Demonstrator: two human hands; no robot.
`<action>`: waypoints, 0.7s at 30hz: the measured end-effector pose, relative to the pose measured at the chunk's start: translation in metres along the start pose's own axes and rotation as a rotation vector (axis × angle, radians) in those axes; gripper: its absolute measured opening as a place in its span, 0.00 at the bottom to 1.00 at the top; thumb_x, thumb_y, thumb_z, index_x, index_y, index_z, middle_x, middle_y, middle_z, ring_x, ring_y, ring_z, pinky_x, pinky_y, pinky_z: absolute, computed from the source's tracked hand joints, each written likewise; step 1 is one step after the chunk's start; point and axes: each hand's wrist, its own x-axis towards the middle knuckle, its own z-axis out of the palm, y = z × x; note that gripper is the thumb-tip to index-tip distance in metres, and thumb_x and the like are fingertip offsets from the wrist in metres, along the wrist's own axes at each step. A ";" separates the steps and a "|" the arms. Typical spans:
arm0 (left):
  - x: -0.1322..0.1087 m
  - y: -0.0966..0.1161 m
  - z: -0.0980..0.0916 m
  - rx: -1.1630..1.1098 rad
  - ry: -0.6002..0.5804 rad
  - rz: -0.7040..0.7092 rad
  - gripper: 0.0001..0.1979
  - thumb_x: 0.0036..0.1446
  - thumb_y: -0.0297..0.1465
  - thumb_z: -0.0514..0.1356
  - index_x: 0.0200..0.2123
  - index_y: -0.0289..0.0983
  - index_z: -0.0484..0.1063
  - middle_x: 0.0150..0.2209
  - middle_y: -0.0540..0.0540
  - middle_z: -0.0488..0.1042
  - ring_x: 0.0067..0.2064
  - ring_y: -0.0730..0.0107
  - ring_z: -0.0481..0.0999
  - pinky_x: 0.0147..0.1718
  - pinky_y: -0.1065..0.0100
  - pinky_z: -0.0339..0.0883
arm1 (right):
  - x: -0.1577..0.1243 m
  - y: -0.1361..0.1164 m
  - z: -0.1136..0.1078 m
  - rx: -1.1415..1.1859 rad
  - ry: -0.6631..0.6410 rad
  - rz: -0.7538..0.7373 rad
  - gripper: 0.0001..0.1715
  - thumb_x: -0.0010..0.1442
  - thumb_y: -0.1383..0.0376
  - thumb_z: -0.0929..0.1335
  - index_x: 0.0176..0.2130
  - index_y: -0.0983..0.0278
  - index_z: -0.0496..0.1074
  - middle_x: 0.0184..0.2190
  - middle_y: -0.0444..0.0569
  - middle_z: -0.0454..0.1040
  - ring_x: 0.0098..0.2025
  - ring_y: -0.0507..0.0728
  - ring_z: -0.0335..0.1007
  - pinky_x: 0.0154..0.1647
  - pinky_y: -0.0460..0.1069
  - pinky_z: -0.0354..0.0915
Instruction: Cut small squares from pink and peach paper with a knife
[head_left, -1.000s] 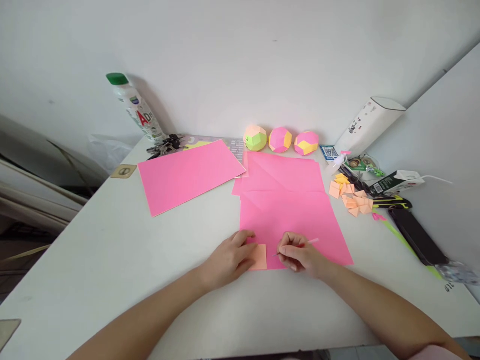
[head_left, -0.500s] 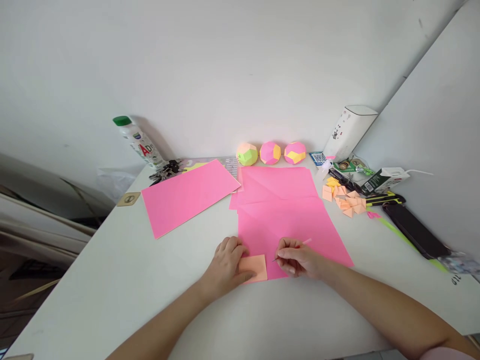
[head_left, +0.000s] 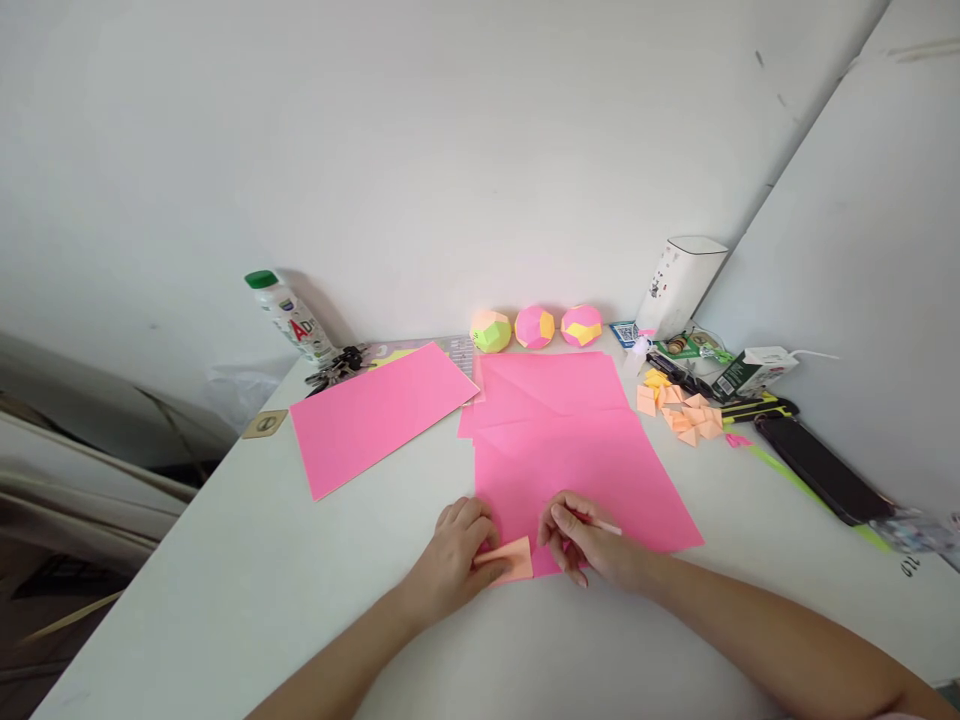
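Near the table's front edge, a small pale orange paper rectangle lies over the corner of a large creased pink paper sheet. My left hand presses it down, thumb along its near side and fingers curled at its left end, covering part of it. Just right of the rectangle, my right hand grips a slim light-coloured pen over the pink sheet. The pen's tip is hidden behind the fingers.
Left lies a pink paper stack, with keys and a white bottle behind. Several folded orange paper pieces lie right, near a black case. A faceted paper ball stands between two others by the wall.
The view has tilted up a little. My right hand has moved closer to the orange rectangle and turned, so the pen points lower. My left hand keeps its hold on the rectangle.
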 end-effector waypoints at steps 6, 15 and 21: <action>-0.008 0.008 0.010 -0.210 -0.040 0.033 0.09 0.60 0.30 0.51 0.28 0.40 0.53 0.25 0.52 0.62 0.27 0.72 0.59 0.28 0.69 0.56 | -0.007 -0.004 0.004 -0.165 -0.001 0.038 0.22 0.58 0.48 0.67 0.41 0.61 0.61 0.27 0.37 0.63 0.16 0.43 0.51 0.15 0.43 0.53; -0.007 0.011 0.021 -0.521 -0.083 -0.238 0.10 0.60 0.33 0.52 0.30 0.41 0.50 0.25 0.57 0.54 0.23 0.79 0.51 0.22 0.75 0.48 | -0.012 -0.006 0.012 -0.351 0.004 -0.069 0.17 0.58 0.55 0.69 0.29 0.63 0.61 0.24 0.38 0.55 0.25 0.48 0.50 0.25 0.45 0.50; 0.001 0.017 0.017 -0.607 -0.139 -0.324 0.09 0.58 0.34 0.54 0.31 0.40 0.53 0.23 0.59 0.53 0.21 0.80 0.51 0.20 0.75 0.46 | -0.011 0.003 0.017 -0.370 0.076 -0.075 0.15 0.58 0.55 0.68 0.31 0.63 0.62 0.25 0.38 0.56 0.26 0.48 0.51 0.26 0.45 0.52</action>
